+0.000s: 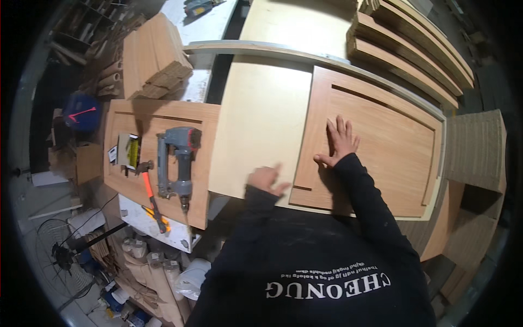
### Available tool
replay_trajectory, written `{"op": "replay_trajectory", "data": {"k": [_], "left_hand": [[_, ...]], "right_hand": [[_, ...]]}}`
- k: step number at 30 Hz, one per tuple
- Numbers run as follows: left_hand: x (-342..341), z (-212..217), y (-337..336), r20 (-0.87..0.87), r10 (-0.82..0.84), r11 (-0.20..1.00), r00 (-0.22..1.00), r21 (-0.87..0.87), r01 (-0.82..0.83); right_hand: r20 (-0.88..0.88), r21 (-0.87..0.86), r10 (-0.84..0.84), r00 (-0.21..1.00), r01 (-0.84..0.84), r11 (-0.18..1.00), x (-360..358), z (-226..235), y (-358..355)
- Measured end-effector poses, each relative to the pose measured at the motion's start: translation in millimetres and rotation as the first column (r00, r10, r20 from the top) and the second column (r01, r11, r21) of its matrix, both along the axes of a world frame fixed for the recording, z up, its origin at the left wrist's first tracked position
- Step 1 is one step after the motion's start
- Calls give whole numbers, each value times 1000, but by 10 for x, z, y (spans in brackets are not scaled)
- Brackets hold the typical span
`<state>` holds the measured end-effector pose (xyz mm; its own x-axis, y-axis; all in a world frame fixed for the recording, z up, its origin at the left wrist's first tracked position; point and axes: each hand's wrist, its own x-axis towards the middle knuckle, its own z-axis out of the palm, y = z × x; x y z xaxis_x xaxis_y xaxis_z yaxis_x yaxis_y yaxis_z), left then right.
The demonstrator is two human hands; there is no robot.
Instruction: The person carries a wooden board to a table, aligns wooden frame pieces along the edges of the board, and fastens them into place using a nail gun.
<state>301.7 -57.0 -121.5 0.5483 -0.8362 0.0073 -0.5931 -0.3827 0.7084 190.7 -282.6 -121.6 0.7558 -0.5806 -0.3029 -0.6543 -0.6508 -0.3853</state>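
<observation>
While the right hand (pixel 340 143) presses flat, fingers spread, on the door panel (pixel 381 147), whose long axis runs left-right across the counter (pixel 261 125), the left hand (pixel 265 179), loosely curled and empty, sits just left of its near corner.

Right hand (pixel 340 143) flat on wooden door panel (pixel 392 147); left hand (pixel 265 180) at panel's left edge; nail gun (pixel 177 161) well left.

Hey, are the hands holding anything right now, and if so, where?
Nothing is gripped. The right hand lies flat on the wooden door panel. The left hand, blurred, rests at the panel's near-left edge; no grasp can be told.
</observation>
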Motion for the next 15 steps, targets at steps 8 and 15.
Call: {"op": "replay_trajectory", "data": {"k": [8,15], "left_hand": [[1449,390,1005,434,485,501,759,574,-648],[2117,-964,1169,376,678,397,632,537,-745]], "right_hand": [[-59,1,18,998,-17,1000,6,48,33],[-49,46,-57,997,60,997,-28,277,-4]]}}
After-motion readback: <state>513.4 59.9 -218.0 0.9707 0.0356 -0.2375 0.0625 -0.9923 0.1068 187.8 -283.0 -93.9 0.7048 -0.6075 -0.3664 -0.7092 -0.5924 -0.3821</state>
